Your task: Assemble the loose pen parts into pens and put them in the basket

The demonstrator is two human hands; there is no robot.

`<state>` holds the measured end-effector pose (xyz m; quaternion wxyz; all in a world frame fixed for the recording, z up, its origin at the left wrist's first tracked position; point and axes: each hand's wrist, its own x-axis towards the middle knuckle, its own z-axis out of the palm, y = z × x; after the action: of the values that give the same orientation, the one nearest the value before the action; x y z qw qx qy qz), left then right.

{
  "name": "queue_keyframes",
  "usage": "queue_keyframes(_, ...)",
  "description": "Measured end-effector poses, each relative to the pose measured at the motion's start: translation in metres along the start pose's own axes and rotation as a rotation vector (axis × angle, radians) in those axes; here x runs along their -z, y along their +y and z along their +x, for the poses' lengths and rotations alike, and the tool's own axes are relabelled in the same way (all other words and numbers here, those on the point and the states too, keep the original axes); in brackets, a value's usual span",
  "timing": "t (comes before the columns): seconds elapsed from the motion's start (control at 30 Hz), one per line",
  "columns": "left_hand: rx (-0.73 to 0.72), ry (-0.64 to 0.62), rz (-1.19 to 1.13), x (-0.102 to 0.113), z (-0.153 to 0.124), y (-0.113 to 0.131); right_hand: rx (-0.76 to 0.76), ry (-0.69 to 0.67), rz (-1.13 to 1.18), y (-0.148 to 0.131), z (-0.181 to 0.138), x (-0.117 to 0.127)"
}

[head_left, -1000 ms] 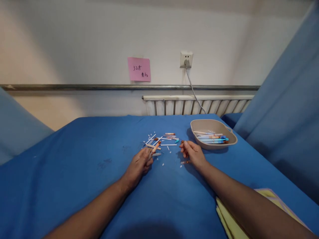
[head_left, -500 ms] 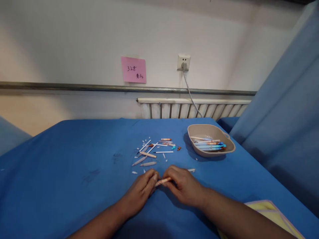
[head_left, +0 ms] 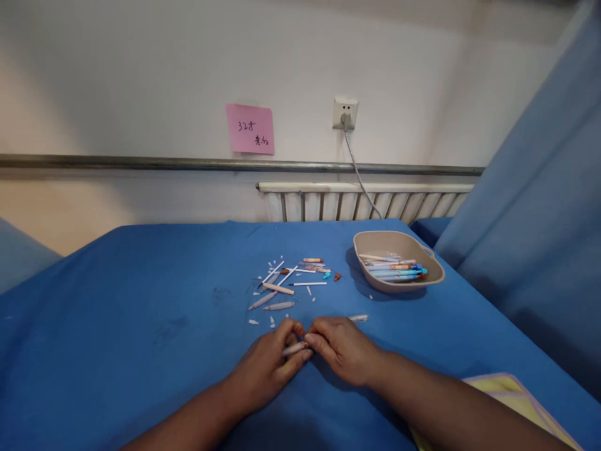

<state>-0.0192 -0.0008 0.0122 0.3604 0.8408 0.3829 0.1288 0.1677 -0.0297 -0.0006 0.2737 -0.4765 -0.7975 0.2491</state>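
Observation:
A pale pen [head_left: 293,349] with an orange-brown end lies across the fingers of my left hand [head_left: 268,366], which is closed around it. My right hand [head_left: 346,352] pinches the brownish end of the same pen, its thumb and fingertips touching those of the left. Just beyond the hands lie loose pen parts: clear barrels [head_left: 279,305], a cream barrel [head_left: 278,289] and thin white refills [head_left: 308,284]. A teal clip piece [head_left: 327,275] and a brown one [head_left: 337,276] sit to their right. Behind my right hand lies a whitish pen piece [head_left: 359,318].
A beige basket [head_left: 399,288] holding several pens stands at the back right of the blue-covered table [head_left: 141,300]. A yellow cloth [head_left: 509,401] lies at the front right. Behind are a radiator [head_left: 328,203], a plugged-in socket [head_left: 345,114] and a pink note [head_left: 250,129]. A blue curtain [head_left: 530,188] hangs right.
My left hand has turned and shifted its grip, so the pen's pale part now shows between its thumb and fingers. My right fingers have closed over the pen's brownish end.

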Motion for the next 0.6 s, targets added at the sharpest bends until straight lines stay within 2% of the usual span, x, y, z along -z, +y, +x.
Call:
queue_keyframes(0.13,-0.015,0.001,0.021,-0.001,-0.001,-0.003,-0.042,0.017,0.046,-0.002,-0.003,0.0)
queue_keyframes(0.3,-0.026,-0.029,0.094,0.0,-0.001,-0.002,-0.021,0.037,0.095,-0.004,-0.006,0.001)
queue_keyframes(0.43,-0.035,-0.04,0.137,0.002,-0.002,0.001,-0.027,0.186,0.125,0.006,-0.003,0.002)
queue_keyframes(0.6,-0.07,-0.034,0.128,0.004,-0.004,0.002,-0.177,0.376,0.077,0.042,0.012,0.002)
